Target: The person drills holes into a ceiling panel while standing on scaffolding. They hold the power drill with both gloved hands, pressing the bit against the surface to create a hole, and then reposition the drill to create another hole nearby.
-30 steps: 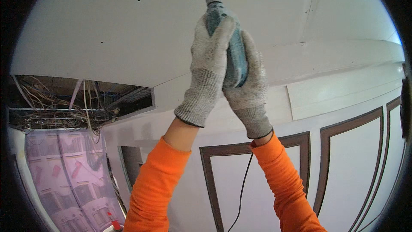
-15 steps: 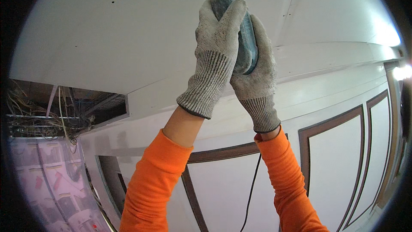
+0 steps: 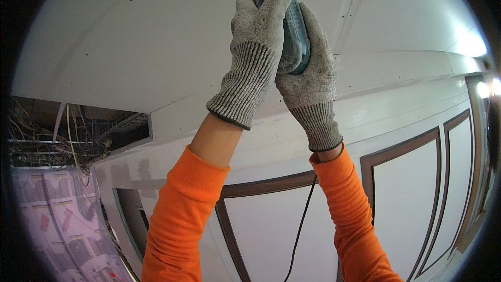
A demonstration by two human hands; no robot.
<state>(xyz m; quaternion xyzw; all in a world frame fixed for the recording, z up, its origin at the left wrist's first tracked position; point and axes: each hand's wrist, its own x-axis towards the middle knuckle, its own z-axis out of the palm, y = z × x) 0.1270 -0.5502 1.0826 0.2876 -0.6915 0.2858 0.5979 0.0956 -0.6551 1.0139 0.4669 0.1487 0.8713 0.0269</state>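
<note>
Overhead, both my gloved hands are closed around a dusty teal-and-grey power drill (image 3: 296, 39). Its nose points up at the white ceiling (image 3: 172, 31) and runs out of the top of the picture, so its tip is hidden. My left hand (image 3: 257, 18) grips the body from the left side, just below the nose. Around the rounded lower end, my right hand (image 3: 311, 70) wraps from the right and from underneath. The grey knit gloves have ribbed cuffs, with orange sleeves below. A black cord (image 3: 301, 224) hangs beneath my right wrist.
The ceiling has small dark holes and a panel seam at right. At left, an opening (image 3: 122, 128) exposes bundled cables (image 3: 49, 149) above patterned plastic sheeting (image 3: 65, 219). Brown-framed white wall panels (image 3: 404, 188) stand ahead and to the right. Bright lamps (image 3: 484, 90) shine at far right.
Both hands and the drill have moved slightly up and to the left in the picture, with more of the nose out of frame. The grip looks the same.
</note>
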